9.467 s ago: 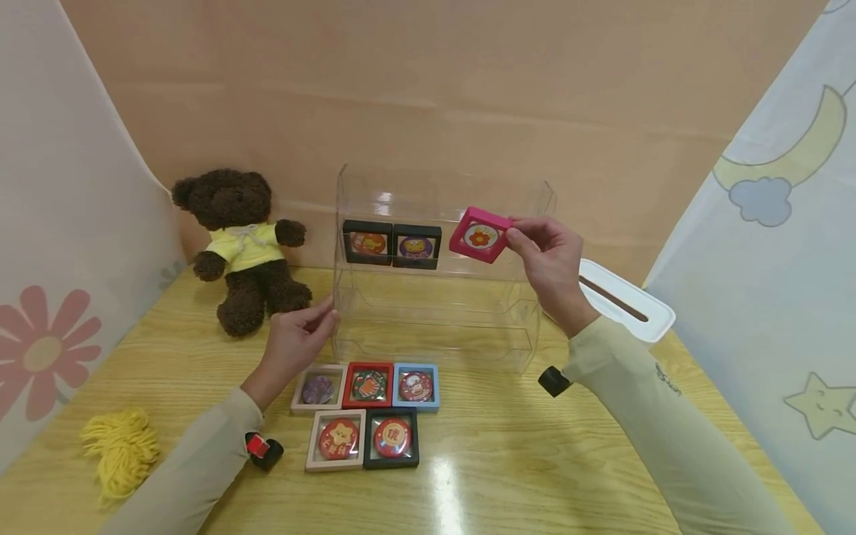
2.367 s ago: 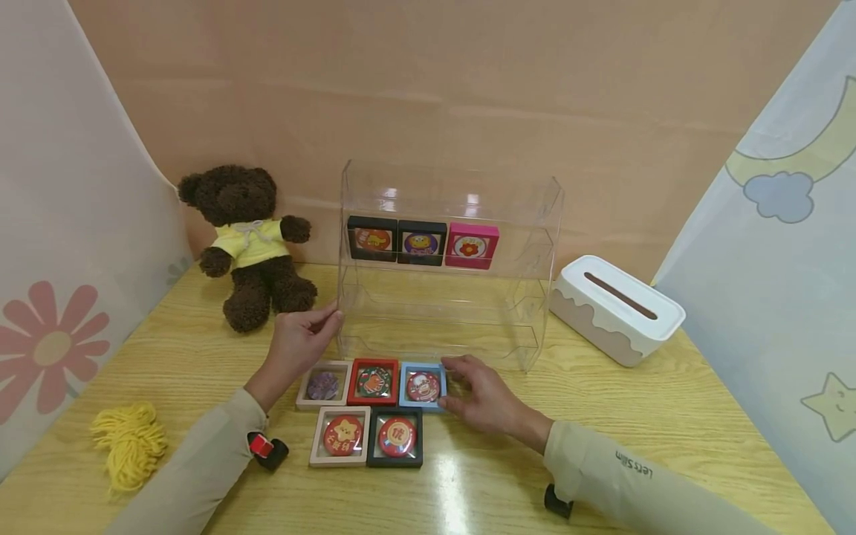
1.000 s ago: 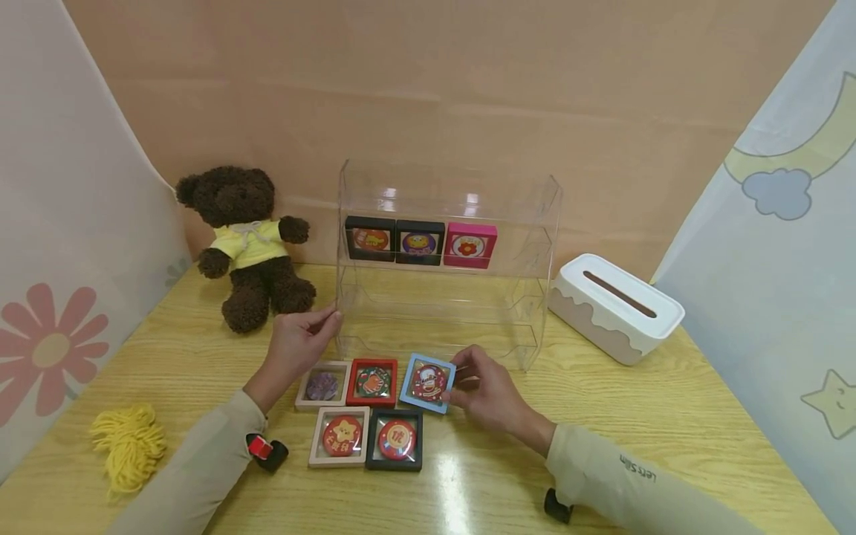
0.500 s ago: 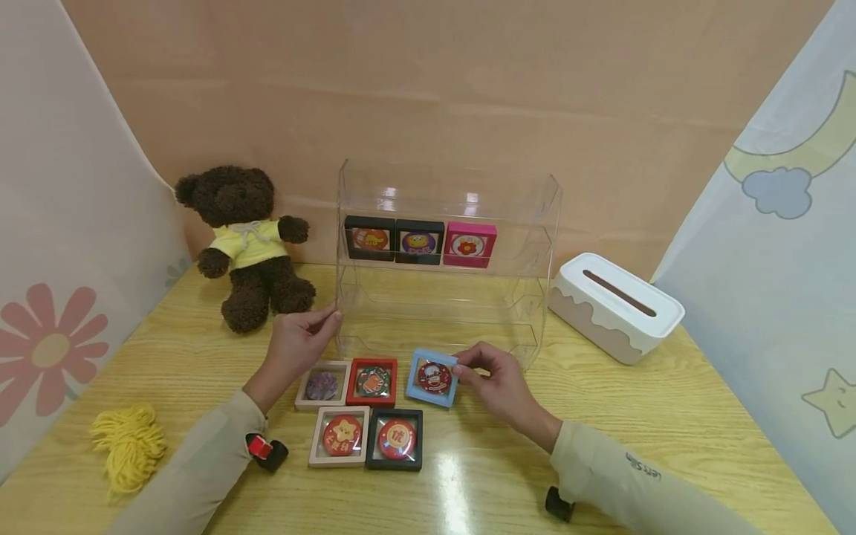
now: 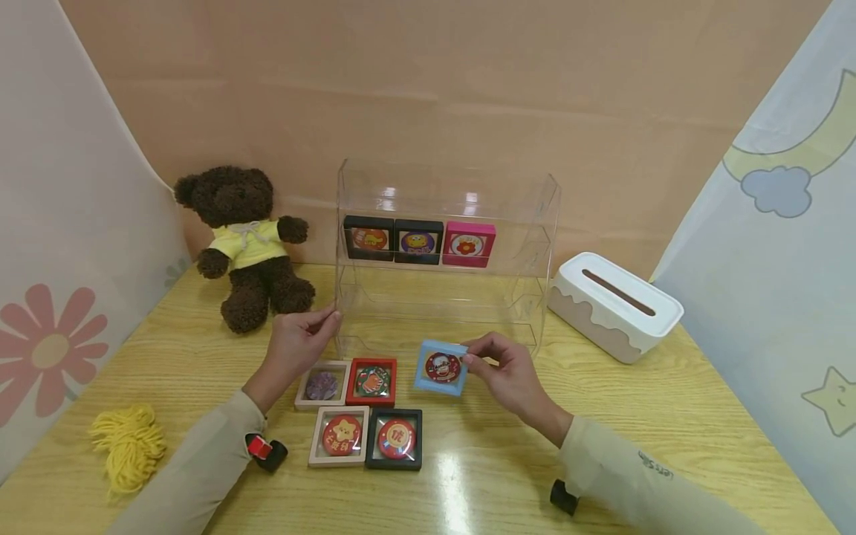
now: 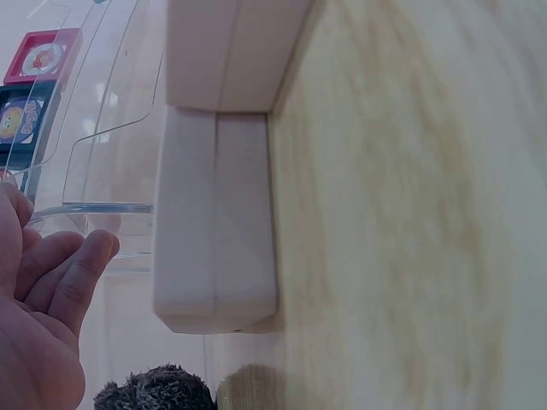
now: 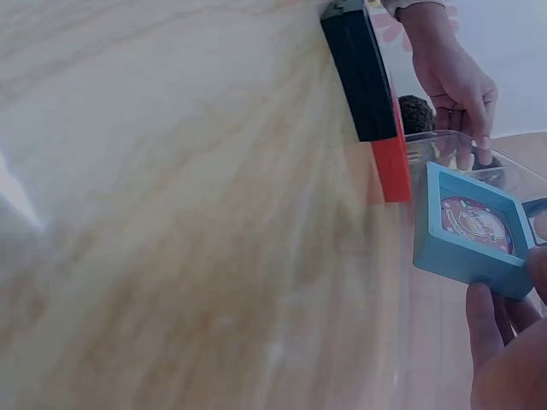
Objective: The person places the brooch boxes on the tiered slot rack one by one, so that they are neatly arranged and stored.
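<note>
My right hand (image 5: 515, 383) pinches a light blue square display frame (image 5: 441, 368) by its right edge. The frame is tilted above the table and holds a round red badge. In the right wrist view, thumb and fingers grip the blue frame (image 7: 470, 265) at its edge. My left hand (image 5: 297, 345) pinches the left side of a clear acrylic display rack (image 5: 435, 308). On an upper tier stand two black frames (image 5: 418, 242) and a pink frame (image 5: 469, 244). In front lie a red frame (image 5: 371, 362), two pale pink frames (image 5: 313, 436) and a black frame (image 5: 394, 464).
A brown teddy bear (image 5: 244, 241) in a yellow top sits behind my left hand. Yellow yarn (image 5: 127, 449) lies at the front left. At the right stands a white-topped tissue box (image 5: 615, 305). Fabric hangs behind and on both sides.
The pink frame went from my right hand onto the rack beside the black ones. My right hand then took the blue frame, lifted it rightward from the row and tilted it. My left hand stays.
</note>
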Demonstrator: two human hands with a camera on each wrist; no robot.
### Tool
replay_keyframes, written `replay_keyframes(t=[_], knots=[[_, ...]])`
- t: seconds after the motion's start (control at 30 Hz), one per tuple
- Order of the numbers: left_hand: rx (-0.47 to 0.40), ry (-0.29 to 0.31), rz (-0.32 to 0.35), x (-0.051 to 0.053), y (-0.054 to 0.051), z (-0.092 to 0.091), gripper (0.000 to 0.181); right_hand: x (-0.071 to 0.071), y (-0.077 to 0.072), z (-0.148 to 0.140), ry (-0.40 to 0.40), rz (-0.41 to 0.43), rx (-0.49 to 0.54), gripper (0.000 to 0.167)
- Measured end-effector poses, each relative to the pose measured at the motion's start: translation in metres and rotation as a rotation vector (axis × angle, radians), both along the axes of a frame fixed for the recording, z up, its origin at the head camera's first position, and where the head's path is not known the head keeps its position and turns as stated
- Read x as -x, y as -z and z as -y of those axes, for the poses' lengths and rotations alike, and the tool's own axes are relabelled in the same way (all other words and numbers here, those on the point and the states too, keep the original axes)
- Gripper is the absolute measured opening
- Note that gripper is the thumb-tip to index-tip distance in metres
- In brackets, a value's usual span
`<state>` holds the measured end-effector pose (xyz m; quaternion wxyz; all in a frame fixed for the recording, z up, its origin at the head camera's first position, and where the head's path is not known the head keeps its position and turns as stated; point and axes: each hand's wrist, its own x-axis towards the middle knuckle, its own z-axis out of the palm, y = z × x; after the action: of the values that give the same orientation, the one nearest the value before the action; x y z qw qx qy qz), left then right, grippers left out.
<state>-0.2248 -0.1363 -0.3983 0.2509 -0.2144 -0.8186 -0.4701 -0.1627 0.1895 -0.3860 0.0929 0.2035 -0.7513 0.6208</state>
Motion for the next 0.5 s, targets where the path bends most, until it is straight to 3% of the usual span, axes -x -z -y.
replay_keyframes(t=[0.5], knots=[[0.018,-0.004,0.0,-0.002,-0.002,0.0,0.022,0.008,-0.022,-0.013,0.063,-0.02,0.03,0.005]])
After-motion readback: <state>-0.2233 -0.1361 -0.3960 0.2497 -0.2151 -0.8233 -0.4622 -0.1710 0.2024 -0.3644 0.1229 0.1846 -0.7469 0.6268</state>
